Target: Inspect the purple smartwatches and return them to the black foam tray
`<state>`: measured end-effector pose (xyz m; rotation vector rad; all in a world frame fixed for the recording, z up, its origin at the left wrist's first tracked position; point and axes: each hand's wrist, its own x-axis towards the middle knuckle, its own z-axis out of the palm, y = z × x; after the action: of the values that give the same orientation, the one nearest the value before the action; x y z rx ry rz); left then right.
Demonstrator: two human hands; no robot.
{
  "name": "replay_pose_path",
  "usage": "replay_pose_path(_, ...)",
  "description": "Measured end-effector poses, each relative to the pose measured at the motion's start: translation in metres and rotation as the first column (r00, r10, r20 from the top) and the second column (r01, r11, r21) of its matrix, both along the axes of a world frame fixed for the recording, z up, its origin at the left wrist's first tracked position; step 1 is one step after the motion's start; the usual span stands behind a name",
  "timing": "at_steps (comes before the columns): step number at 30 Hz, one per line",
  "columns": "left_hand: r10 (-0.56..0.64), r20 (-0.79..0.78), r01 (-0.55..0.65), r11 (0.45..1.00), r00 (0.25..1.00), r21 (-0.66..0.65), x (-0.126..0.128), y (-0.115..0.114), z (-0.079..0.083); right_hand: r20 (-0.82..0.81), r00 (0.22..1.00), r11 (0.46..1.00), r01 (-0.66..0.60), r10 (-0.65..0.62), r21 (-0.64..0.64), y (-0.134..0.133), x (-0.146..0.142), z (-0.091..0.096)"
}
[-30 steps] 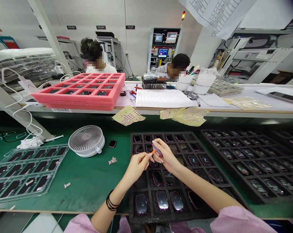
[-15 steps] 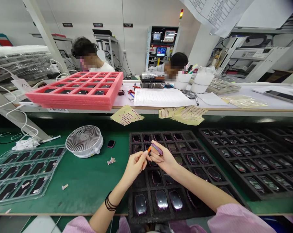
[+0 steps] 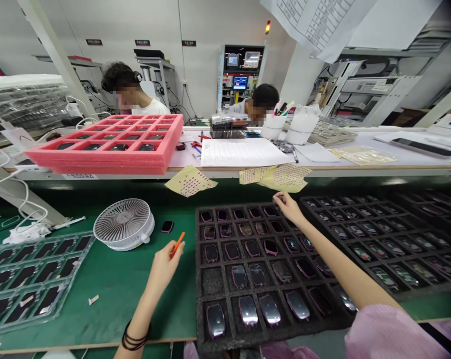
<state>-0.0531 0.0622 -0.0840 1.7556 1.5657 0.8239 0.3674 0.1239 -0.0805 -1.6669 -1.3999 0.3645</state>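
Observation:
My left hand [image 3: 167, 262] is closed around a slim orange stick [image 3: 177, 244], its tip pointing up and to the right. It hovers over the green mat, left of the black foam tray [image 3: 214, 285]. My right hand [image 3: 290, 208] reaches over the tray's far edge, fingertips pinched together just below a yellow sticker sheet [image 3: 285, 178]. Whatever is between those fingertips is too small to make out. Watch cases with dark screens fill most of the tray's pockets; one purple-edged case [image 3: 271, 248] sits slightly tilted. A single watch case [image 3: 167, 227] lies on the mat beyond my left hand.
A white fan [image 3: 124, 224] stands on the green mat. Clear plastic trays [image 3: 63, 311] of dark parts lie at left, another black foam tray [image 3: 363, 284] at right. A pink foam tray [image 3: 169, 149] rests on the shelf. Two people sit beyond it.
My hands have parted: the left moved left and down with the orange stick, the right moved right and away to the yellow sheet. The purple watch case has left my right hand.

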Motion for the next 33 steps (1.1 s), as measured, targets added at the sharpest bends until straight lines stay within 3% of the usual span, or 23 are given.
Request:
replay_pose_path(4,0.095,-0.223,-0.105,0.994,0.970,-0.032,-0.026,-0.002,-0.006,0.182,0.982,0.995,0.063,-0.048,-0.081,0.012,0.042,-0.020)
replay_pose_path(7,0.084,-0.283,-0.111,0.990,0.956,-0.083,-0.030,-0.004,-0.005,0.304,0.953,0.989,0.060,-0.016,-0.135,0.007,0.046,-0.032)
replay_pose_path(11,0.091,-0.367,-0.133,0.987,0.926,-0.092,-0.033,-0.001,-0.007,0.450,0.887,0.977,0.173,-0.101,-0.122,-0.014,0.050,-0.039)
replay_pose_path(15,0.083,-0.417,-0.137,0.985,0.905,-0.102,-0.033,0.005,-0.012,0.482,0.866,0.957,0.240,-0.134,-0.165,-0.036,0.053,-0.046)
replay_pose_path(19,0.072,-0.440,-0.137,0.984,0.895,-0.117,-0.033,0.006,-0.017,0.385,0.917,0.956,0.200,-0.105,-0.214,-0.045,0.057,-0.048)
replay_pose_path(23,0.141,-0.428,-0.186,0.980,0.893,-0.065,-0.033,0.001,-0.015,0.235,0.967,0.971,0.148,-0.102,-0.189,-0.050,0.045,-0.031)
replay_pose_path(25,0.149,-0.305,-0.171,0.984,0.941,-0.048,-0.025,-0.003,-0.008,0.084,0.994,0.984,0.075,-0.063,-0.160,-0.054,0.020,-0.016)
replay_pose_path(26,0.112,-0.204,-0.125,0.991,0.973,-0.053,-0.017,-0.006,-0.004,-0.172,0.985,0.993,-0.004,-0.016,-0.115,-0.056,0.001,-0.007)
replay_pose_path(27,0.044,-0.085,-0.049,0.997,0.995,-0.066,-0.006,-0.009,0.002,-0.402,0.913,0.993,-0.100,0.064,-0.070,-0.059,-0.020,0.001)
replay_pose_path(29,-0.147,0.153,0.157,0.986,0.977,-0.055,0.022,-0.016,0.012,-0.706,0.678,0.962,-0.272,0.207,0.021,-0.063,-0.068,0.015)
replay_pose_path(31,-0.292,0.334,0.329,0.942,0.896,-0.059,0.053,-0.024,0.020,-0.858,0.442,0.894,-0.445,0.263,0.045,-0.068,-0.113,0.025)
replay_pose_path(33,-0.350,0.407,0.399,0.916,0.844,-0.039,0.078,-0.031,0.023,-0.926,0.275,0.836,-0.543,0.259,0.072,-0.072,-0.147,0.029)
